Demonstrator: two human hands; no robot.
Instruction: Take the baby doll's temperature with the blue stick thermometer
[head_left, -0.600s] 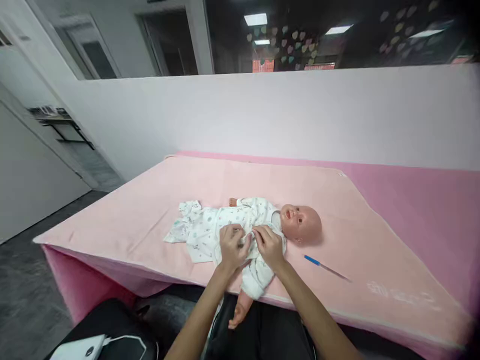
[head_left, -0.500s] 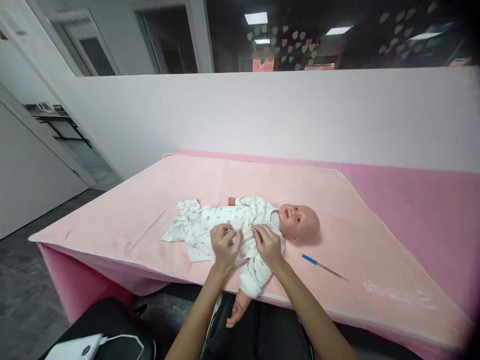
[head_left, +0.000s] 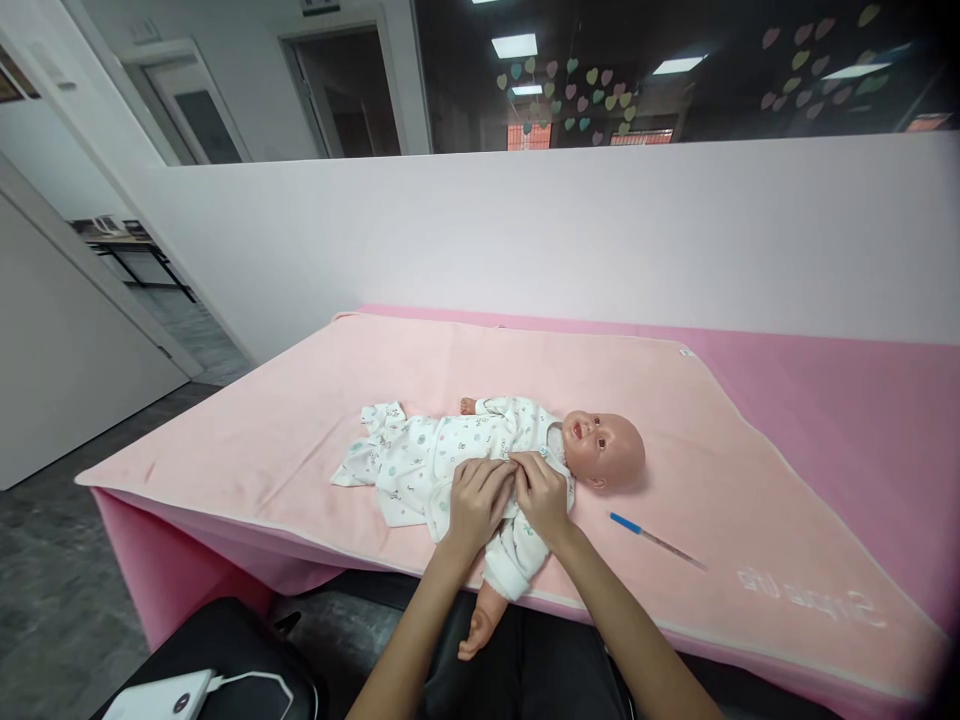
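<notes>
left hand (head_left: 474, 503) slid right on doll's garment (head_left: 442, 455); now touching right hand (head_left: 541, 492)

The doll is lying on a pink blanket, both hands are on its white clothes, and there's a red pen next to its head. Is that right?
Almost. The pen is blue at one end, not red, as the head view shows. The rest holds: the doll lies on the pink blanket, and the left hand and right hand both rest on its white clothes.

left hand (head_left: 472, 505) palm down, fingers curled | right hand (head_left: 541, 492) alongside, fingers pinched | forearms converging
</notes>
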